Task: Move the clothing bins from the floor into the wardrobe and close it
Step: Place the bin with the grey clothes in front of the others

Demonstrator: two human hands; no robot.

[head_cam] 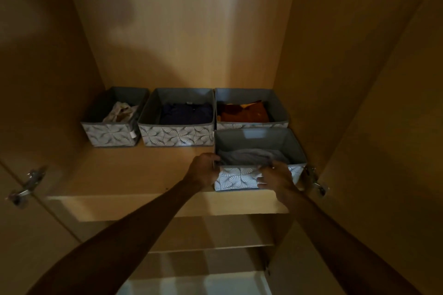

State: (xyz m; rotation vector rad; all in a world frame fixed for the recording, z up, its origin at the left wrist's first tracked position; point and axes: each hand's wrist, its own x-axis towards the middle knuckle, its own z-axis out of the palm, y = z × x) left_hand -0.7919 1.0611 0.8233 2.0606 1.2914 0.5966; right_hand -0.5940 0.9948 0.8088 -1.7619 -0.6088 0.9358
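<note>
A grey fabric bin with a white leaf pattern and folded grey cloth inside rests at the front right of the wardrobe shelf. My left hand grips its front left corner at the rim. My right hand holds its front wall, fingers over the rim. Three matching bins stand in a row behind: one with pale cloth, one with dark blue clothes, one with orange-brown clothes.
The wardrobe is open, with its left door and right door swung out and metal hinges on both sides. Lower shelves show below. Bare shelf lies in front of the two left bins.
</note>
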